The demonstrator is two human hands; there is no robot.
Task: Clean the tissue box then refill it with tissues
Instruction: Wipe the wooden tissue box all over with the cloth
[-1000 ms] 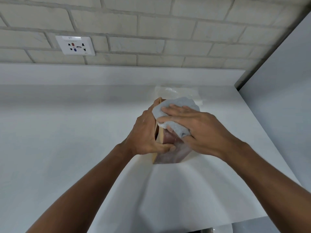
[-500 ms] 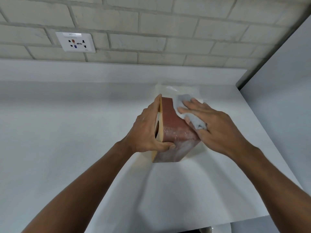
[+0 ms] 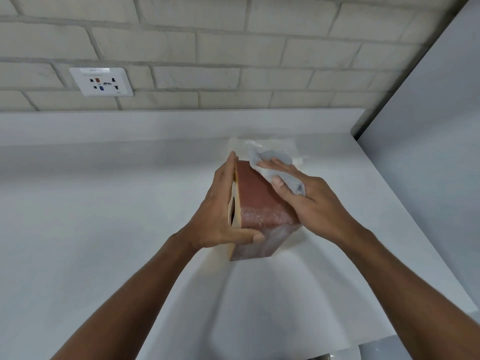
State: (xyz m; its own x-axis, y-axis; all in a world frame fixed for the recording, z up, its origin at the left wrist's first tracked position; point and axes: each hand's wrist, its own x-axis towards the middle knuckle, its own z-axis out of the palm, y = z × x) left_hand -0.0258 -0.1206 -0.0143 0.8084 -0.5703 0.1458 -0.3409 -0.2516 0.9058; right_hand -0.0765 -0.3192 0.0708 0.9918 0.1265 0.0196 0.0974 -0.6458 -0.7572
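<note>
Reddish-brown, with a pale dusty film at its near end, the tissue box (image 3: pixel 259 203) stands on one side on the white table (image 3: pixel 104 203), its light slotted face turned to the left. The left hand (image 3: pixel 218 216) grips it, with the thumb across the near brown face and the fingers (image 3: pixel 232 158) along the pale face. The right hand (image 3: pixel 311 201) pinches a grey cloth (image 3: pixel 275 158) between the thumb and nearly straight fingers and presses it on the far end of the upper face. Just behind the box lies a clear plastic pack (image 3: pixel 241 144), probably the new tissues. A socket (image 3: pixel 101 81) sits on the brick wall.

In my judgement the danger is the narrow footing. A strong stroke of the cloth could tip the box or push it out of the left grip, towards the pack. Hard pressure could also dent a wall, if the box is empty.
</note>
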